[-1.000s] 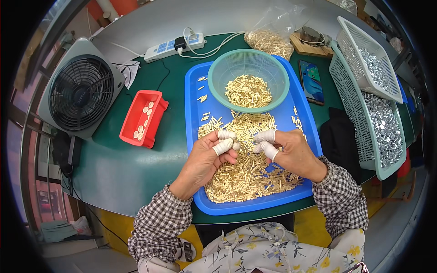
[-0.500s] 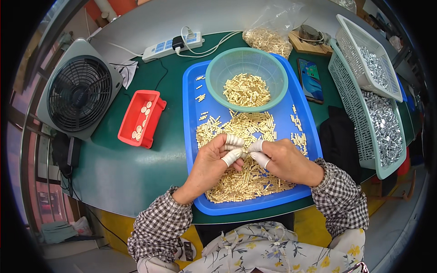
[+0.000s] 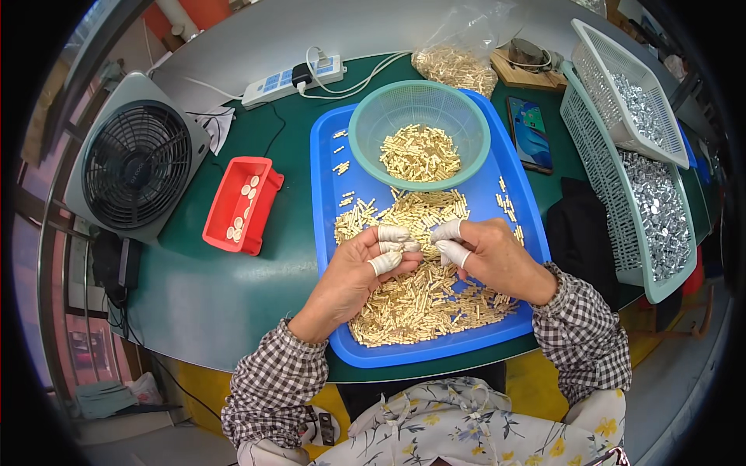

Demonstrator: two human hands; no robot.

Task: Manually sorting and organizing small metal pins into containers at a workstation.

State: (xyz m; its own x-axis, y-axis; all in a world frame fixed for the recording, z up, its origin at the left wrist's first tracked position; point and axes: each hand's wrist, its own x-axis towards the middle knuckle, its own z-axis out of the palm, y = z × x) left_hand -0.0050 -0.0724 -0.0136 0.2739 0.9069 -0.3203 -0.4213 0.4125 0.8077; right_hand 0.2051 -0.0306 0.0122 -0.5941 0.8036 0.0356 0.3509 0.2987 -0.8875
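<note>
My left hand (image 3: 351,273) hovers over a blue tray (image 3: 322,169), its fingers pinched together in white finger cots. Any small piece between those fingertips is too hidden to make out. Just to its right, my right hand (image 3: 497,258) also has its cot-covered thumb and forefinger closed, and what they pinch, if anything, cannot be made out. A narrow gap separates the two hands. Beneath them, small brass-coloured cylindrical pieces (image 3: 412,311) lie heaped in the tray. A pale green round colander (image 3: 365,159) at the tray's far end holds more such pieces.
Left of the tray stand a red bin (image 3: 263,206) with pale discs and a grey fan (image 3: 132,175). Farther back are a power strip (image 3: 268,87) and a bag of brass pieces (image 3: 458,70). Rightward lie a phone (image 3: 531,140) and baskets (image 3: 602,182) of silvery parts.
My hands were touching at the fingertips and have drawn slightly apart, my right fingers moving up a little. The view has shifted slightly.
</note>
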